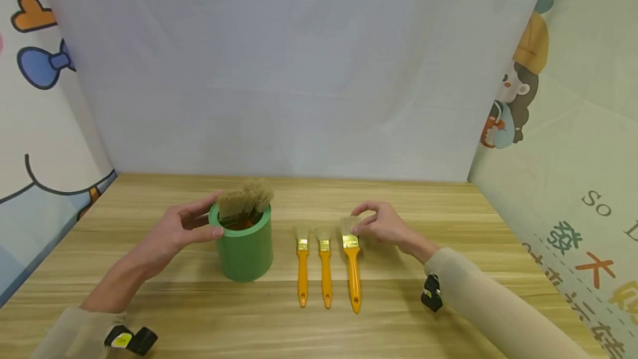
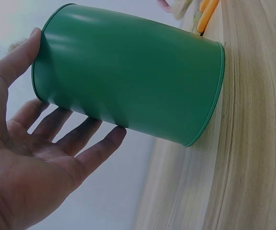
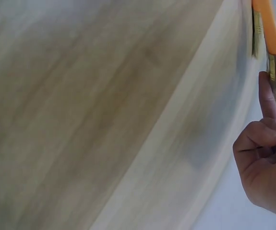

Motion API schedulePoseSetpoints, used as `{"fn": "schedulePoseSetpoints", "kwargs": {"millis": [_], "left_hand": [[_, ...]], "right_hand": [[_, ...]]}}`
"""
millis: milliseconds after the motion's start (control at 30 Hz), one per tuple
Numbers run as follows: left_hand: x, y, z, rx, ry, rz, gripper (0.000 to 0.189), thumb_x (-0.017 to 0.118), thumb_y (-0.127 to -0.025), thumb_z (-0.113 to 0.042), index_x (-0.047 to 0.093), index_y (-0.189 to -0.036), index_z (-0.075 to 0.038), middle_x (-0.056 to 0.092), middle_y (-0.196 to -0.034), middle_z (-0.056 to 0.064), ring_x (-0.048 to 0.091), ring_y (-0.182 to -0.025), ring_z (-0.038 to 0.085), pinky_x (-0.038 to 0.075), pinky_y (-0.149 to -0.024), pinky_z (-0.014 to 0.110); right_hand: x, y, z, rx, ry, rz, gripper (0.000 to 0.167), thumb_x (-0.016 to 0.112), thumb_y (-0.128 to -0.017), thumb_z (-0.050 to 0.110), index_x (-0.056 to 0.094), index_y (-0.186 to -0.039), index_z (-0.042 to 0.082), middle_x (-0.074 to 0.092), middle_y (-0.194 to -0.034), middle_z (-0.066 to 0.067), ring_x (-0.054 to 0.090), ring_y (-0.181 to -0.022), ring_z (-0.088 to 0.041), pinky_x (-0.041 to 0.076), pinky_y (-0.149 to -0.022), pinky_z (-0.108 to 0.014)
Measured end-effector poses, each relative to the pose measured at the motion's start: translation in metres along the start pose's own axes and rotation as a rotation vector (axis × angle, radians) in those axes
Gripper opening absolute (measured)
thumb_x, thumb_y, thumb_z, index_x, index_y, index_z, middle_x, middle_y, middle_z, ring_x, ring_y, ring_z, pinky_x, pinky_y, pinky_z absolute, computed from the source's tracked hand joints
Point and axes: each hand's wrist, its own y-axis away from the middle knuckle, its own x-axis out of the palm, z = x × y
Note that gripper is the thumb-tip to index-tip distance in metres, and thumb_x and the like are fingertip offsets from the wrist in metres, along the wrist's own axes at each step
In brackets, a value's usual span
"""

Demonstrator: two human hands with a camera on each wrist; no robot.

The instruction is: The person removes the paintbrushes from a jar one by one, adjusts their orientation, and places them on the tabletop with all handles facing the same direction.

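Note:
A green cylindrical container stands upright on the table with several bristle-up brushes in it. My left hand holds its left side, thumb at the rim and fingers against the wall, as the left wrist view shows. Three paintbrushes with orange handles lie side by side to its right: a narrow left one, a narrow middle one and a wider right one. My right hand pinches the wider paintbrush near its bristles and metal band between thumb and fingers.
The wooden table ends at a pale grey backdrop cloth. Printed cloths hang at the left and right. A small black camera sits on each wrist, the left one and the right one.

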Motion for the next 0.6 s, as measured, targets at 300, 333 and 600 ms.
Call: {"fn": "schedulePoseSetpoints", "kwargs": {"millis": [300,333,600], "left_hand": [[0.0001,-0.0003,-0.0002,-0.010,-0.005,0.001,0.073,0.070,-0.103,-0.013,0.033,-0.166,-0.009,0.033,-0.168,0.016,0.038,-0.147,0.046,0.050,-0.099,0.028],[0.0002,-0.0002,-0.0002,-0.010,-0.005,0.002,0.073,0.070,-0.103,-0.013,0.033,-0.166,-0.009,0.033,-0.168,0.016,0.038,-0.147,0.046,0.050,-0.099,0.028],[0.0004,-0.0002,0.0012,0.006,-0.010,0.000,0.072,0.069,-0.103,-0.012,0.034,-0.166,-0.009,0.034,-0.168,0.016,0.039,-0.146,0.046,0.051,-0.099,0.028]], "right_hand": [[0.0035,-0.0039,-0.0037,-0.021,0.035,-0.007,0.037,0.079,-0.091,0.003,0.065,-0.124,-0.006,0.078,-0.090,-0.014,0.068,-0.078,-0.019,0.041,-0.063,-0.028],[0.0036,-0.0043,-0.0043,-0.024,0.038,-0.007,0.037,0.079,-0.091,0.003,0.065,-0.124,-0.006,0.078,-0.090,-0.014,0.068,-0.079,-0.019,0.043,-0.065,-0.028],[0.0053,-0.0072,-0.0082,-0.028,0.093,-0.014,0.036,0.082,-0.090,0.006,0.067,-0.122,-0.004,0.077,-0.092,-0.012,0.070,-0.083,-0.022,0.049,-0.074,-0.033]]}}
